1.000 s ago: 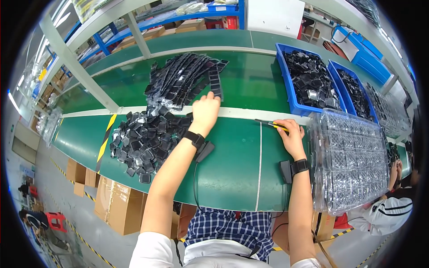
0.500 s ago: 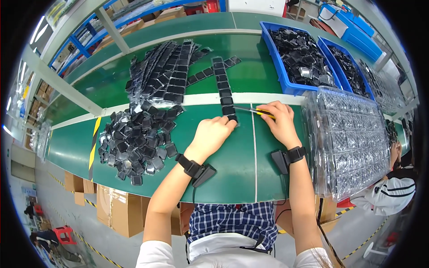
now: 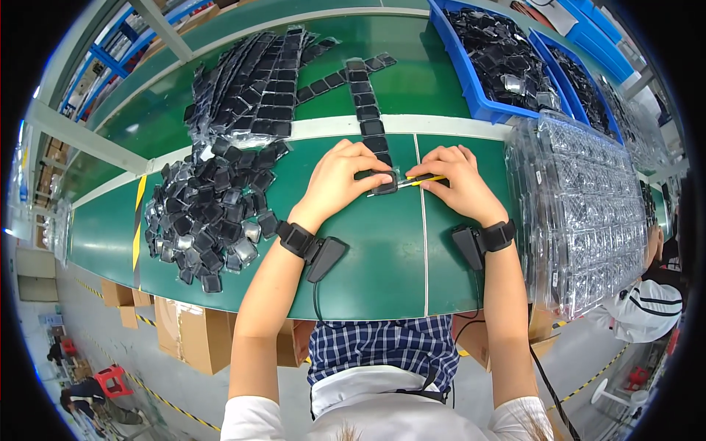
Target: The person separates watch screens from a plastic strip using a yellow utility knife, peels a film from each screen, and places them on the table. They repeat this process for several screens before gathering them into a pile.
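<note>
A strip of black square pieces in clear film runs away from me, crossing another such strip behind it. My left hand pinches the black square piece at its near end between thumb and fingers. Closed around a yellow-and-black utility knife is my right hand; the thin blade points left and lies against that piece. Whether the blade is in the film I cannot tell. To the left is a heap of loose black square pieces, with a stack of uncut strips behind it.
A blue bin full of black pieces stands at the far right, with another blue bin beside it. Stacked clear plastic trays sit right of my right hand. A white ledge crosses the green table. A person's white cap shows at the right.
The knife has come down and left, its blade now at the strip's near piece. My left hand has turned to pinch that piece. The whole view has shifted, so the table sits higher.
</note>
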Demonstrator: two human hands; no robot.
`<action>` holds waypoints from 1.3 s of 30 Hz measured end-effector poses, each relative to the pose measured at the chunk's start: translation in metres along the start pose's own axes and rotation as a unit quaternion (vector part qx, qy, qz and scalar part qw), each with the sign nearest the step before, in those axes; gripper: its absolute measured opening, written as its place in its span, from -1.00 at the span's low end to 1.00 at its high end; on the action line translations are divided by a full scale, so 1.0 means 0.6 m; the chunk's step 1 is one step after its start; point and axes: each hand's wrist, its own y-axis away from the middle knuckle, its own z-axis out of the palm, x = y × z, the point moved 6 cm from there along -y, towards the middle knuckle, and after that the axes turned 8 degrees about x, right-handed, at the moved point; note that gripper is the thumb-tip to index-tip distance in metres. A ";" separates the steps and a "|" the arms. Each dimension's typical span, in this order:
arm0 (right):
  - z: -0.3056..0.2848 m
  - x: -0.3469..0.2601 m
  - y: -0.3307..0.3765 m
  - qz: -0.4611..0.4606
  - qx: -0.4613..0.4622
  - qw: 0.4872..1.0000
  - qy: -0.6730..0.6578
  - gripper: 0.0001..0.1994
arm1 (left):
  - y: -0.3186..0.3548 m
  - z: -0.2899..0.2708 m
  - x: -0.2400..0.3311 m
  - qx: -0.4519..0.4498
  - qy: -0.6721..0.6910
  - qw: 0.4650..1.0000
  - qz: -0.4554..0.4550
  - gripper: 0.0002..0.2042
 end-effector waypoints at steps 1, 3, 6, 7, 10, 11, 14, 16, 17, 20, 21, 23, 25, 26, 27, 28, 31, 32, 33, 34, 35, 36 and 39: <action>-0.001 -0.001 0.000 0.002 -0.001 1.000 0.000 -0.75 | 0.001 0.004 -0.008 0.000 0.020 1.000 -0.014 -0.81; 0.002 0.001 0.000 0.004 -0.007 1.000 -0.006 -0.75 | 0.001 0.005 -0.010 0.001 0.048 0.999 -0.025 -0.81; 0.002 -0.001 0.001 0.005 -0.007 1.000 -0.006 -0.75 | 0.001 0.012 -0.022 -0.019 0.096 0.992 -0.079 -0.83; 0.002 -0.002 0.001 0.004 -0.002 1.000 -0.002 -0.75 | 0.001 0.014 -0.024 -0.020 0.097 0.992 -0.081 -0.83; 0.008 -0.002 -0.002 0.018 -0.005 1.000 0.009 -0.75 | 0.001 0.014 -0.027 -0.017 0.089 0.992 -0.085 -0.84; 0.011 -0.003 -0.003 0.020 -0.006 1.000 0.009 -0.75 | -0.001 0.015 -0.025 -0.022 0.086 0.992 -0.089 -0.84; 0.019 -0.001 -0.006 0.022 0.011 1.000 0.018 -0.76 | -0.003 0.018 -0.025 -0.026 0.082 0.992 -0.087 -0.85; 0.025 0.001 -0.008 -0.008 0.039 0.999 0.004 -0.78 | -0.003 0.018 -0.025 -0.024 0.082 0.993 -0.081 -0.85; 0.024 0.002 -0.008 -0.007 0.038 0.999 0.003 -0.78 | -0.003 0.018 -0.027 -0.027 0.089 0.992 -0.087 -0.86; 0.011 0.006 -0.008 -0.029 0.028 0.999 -0.005 -0.78 | 0.001 0.015 -0.028 -0.027 0.090 0.992 -0.085 -0.86; 0.001 0.016 -0.006 -0.026 0.002 1.000 -0.006 -0.77 | 0.001 0.012 -0.027 -0.024 0.086 0.993 -0.077 -0.87; -0.008 0.029 -0.001 -0.024 -0.022 0.999 -0.006 -0.77 | 0.004 0.005 -0.026 -0.024 0.088 0.992 -0.086 -0.88; -0.025 0.043 0.000 0.011 0.044 0.999 -0.010 -0.76 | 0.006 -0.008 -0.027 -0.024 0.088 0.991 -0.094 -0.89; -0.030 0.043 -0.001 0.017 0.064 0.998 -0.004 -0.75 | 0.007 -0.018 -0.031 -0.019 0.076 0.993 -0.086 -0.90; -0.028 0.043 -0.002 0.018 0.066 0.998 -0.003 -0.75 | 0.008 -0.030 -0.036 -0.014 0.064 0.995 -0.078 -0.90; -0.028 0.046 -0.003 0.026 0.089 0.996 -0.001 -0.75 | 0.011 -0.040 -0.042 -0.025 0.041 0.995 -0.085 -0.91; -0.019 0.041 -0.005 0.036 0.107 0.993 0.014 -0.73 | 0.025 -0.064 -0.062 -0.024 0.020 0.996 -0.078 -0.85; -0.014 0.038 -0.006 0.038 0.101 0.994 0.028 -0.73 | 0.024 -0.064 -0.053 -0.024 0.019 0.996 -0.078 -0.85; -0.011 0.034 -0.006 0.038 0.102 0.994 0.028 -0.73 | 0.023 -0.066 -0.038 -0.011 0.010 0.999 -0.049 -0.81; -0.007 0.030 -0.005 0.038 0.098 0.994 0.041 -0.73 | 0.022 -0.067 -0.022 0.002 0.002 1.000 -0.020 -0.76; -0.003 0.024 -0.006 0.036 0.094 0.993 0.054 -0.73 | 0.024 -0.061 -0.014 -0.044 -0.018 0.998 -0.028 -0.66; 0.001 0.021 -0.007 0.036 0.086 0.994 0.055 -0.72 | 0.025 -0.055 -0.007 -0.051 -0.031 0.998 -0.016 -0.64; 0.001 0.017 -0.008 0.043 0.077 0.994 0.069 -0.71 | 0.022 -0.051 0.005 -0.061 -0.033 0.998 -0.012 -0.63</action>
